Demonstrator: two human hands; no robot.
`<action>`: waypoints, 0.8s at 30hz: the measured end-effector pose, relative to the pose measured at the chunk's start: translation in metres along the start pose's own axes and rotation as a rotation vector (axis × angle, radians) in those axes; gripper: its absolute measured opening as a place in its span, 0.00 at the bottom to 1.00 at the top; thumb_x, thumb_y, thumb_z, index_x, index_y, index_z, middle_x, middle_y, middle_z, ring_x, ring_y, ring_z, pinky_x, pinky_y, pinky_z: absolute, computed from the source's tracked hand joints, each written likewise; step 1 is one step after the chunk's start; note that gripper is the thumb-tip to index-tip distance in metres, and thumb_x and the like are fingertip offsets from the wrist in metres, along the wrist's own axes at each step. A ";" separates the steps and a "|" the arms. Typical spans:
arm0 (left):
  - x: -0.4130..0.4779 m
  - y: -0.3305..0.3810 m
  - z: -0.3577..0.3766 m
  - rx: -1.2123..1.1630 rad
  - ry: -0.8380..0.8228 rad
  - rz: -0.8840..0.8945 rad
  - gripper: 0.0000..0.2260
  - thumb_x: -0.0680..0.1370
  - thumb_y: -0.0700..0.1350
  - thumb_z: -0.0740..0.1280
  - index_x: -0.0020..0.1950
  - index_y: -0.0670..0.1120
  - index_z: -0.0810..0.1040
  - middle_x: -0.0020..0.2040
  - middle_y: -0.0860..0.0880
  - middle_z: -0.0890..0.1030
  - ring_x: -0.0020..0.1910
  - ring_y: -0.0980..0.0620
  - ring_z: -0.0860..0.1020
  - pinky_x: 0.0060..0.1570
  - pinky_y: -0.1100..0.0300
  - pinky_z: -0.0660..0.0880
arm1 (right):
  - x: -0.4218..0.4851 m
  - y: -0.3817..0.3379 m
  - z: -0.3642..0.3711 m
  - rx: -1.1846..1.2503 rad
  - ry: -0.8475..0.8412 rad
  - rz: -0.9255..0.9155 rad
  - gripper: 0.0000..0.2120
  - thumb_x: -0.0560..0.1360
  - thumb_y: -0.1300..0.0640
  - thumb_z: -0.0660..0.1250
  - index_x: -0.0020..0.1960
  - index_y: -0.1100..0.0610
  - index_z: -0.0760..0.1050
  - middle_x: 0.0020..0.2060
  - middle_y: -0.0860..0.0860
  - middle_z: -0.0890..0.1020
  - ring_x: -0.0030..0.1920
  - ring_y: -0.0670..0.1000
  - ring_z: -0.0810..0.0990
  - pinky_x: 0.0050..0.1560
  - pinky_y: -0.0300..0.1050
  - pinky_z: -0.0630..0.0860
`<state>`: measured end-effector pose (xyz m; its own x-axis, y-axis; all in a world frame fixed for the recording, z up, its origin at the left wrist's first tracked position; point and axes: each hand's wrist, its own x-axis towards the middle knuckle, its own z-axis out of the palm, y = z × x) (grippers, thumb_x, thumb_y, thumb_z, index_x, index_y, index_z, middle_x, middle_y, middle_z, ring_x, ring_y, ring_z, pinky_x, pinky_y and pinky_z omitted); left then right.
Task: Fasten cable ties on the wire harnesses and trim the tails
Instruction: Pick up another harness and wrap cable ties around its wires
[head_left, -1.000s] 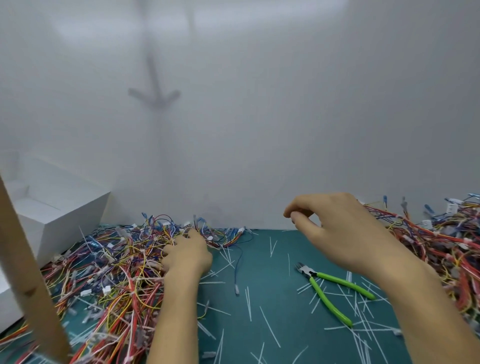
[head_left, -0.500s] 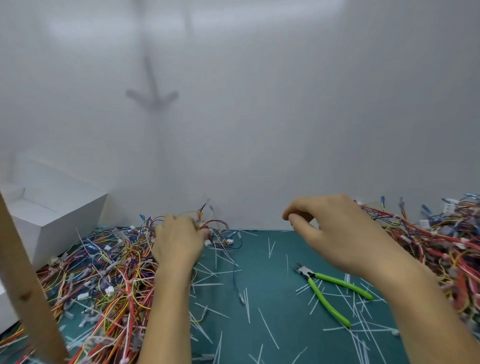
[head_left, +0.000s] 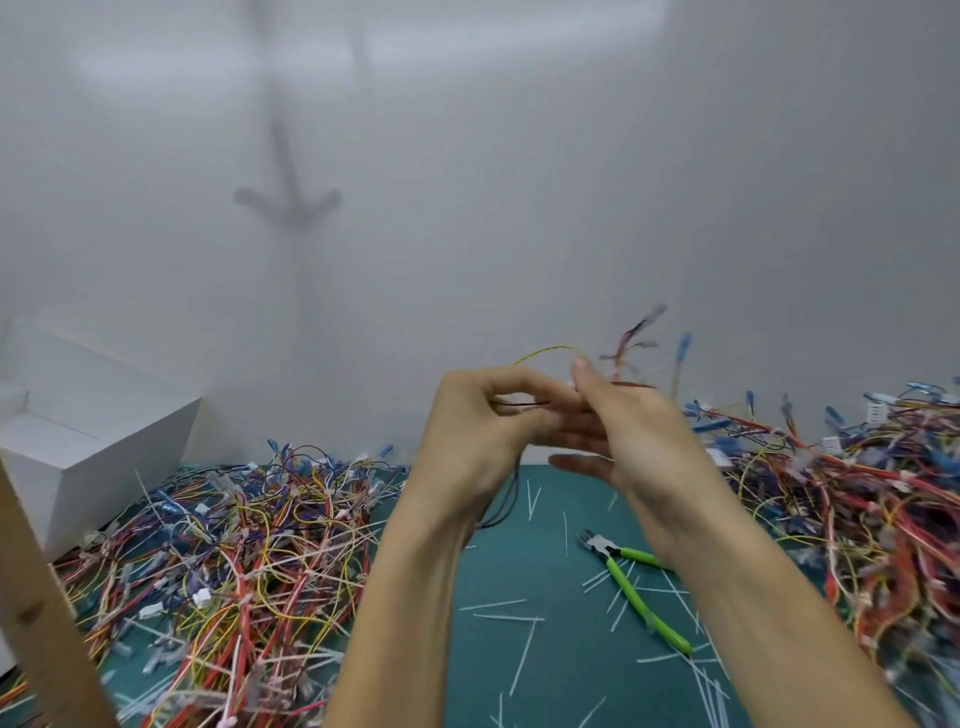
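The wire harness (head_left: 626, 358) is a thin bunch of yellow, red and dark wires. Its connector ends, just right of centre, are too blurred to make out. It sits at the frame's centre between both raised hands. The left hand (head_left: 483, 431) pinches it with curled fingers. The right hand (head_left: 639, 441) touches it, thumb up and lower fingers straight; I cannot tell whether it grips.

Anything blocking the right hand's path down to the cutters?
Nothing visible. The left hand and right hand hold a wire harness up above the mat. The cutters lie in the open below the right forearm, only loose trimmed tails around them. The forearm hides part of one handle.
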<state>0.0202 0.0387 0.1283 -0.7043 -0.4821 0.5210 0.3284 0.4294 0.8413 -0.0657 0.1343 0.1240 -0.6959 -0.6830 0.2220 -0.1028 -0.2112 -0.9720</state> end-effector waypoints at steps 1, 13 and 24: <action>-0.001 0.003 0.003 0.015 -0.033 0.009 0.12 0.72 0.26 0.68 0.40 0.43 0.84 0.33 0.52 0.85 0.33 0.61 0.82 0.37 0.72 0.74 | 0.000 -0.001 -0.003 0.047 0.023 -0.021 0.17 0.83 0.51 0.60 0.44 0.59 0.81 0.40 0.53 0.88 0.40 0.49 0.87 0.38 0.39 0.81; -0.004 -0.002 -0.038 0.319 -0.101 -0.170 0.06 0.77 0.48 0.71 0.53 0.54 0.84 0.50 0.59 0.85 0.50 0.57 0.83 0.56 0.57 0.78 | 0.007 -0.018 -0.059 -0.044 0.164 -0.212 0.17 0.85 0.53 0.56 0.45 0.56 0.80 0.30 0.47 0.78 0.33 0.48 0.80 0.34 0.40 0.78; -0.005 -0.009 0.005 0.400 -0.712 -0.324 0.05 0.74 0.41 0.74 0.48 0.41 0.85 0.40 0.43 0.85 0.36 0.53 0.82 0.34 0.67 0.76 | 0.013 -0.007 -0.041 -0.144 0.106 -0.410 0.12 0.83 0.53 0.59 0.55 0.48 0.82 0.31 0.47 0.72 0.32 0.43 0.71 0.33 0.34 0.72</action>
<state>0.0177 0.0408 0.1174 -0.9938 -0.0929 -0.0610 -0.1071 0.6535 0.7493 -0.1027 0.1555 0.1307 -0.6450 -0.4860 0.5898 -0.4786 -0.3448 -0.8075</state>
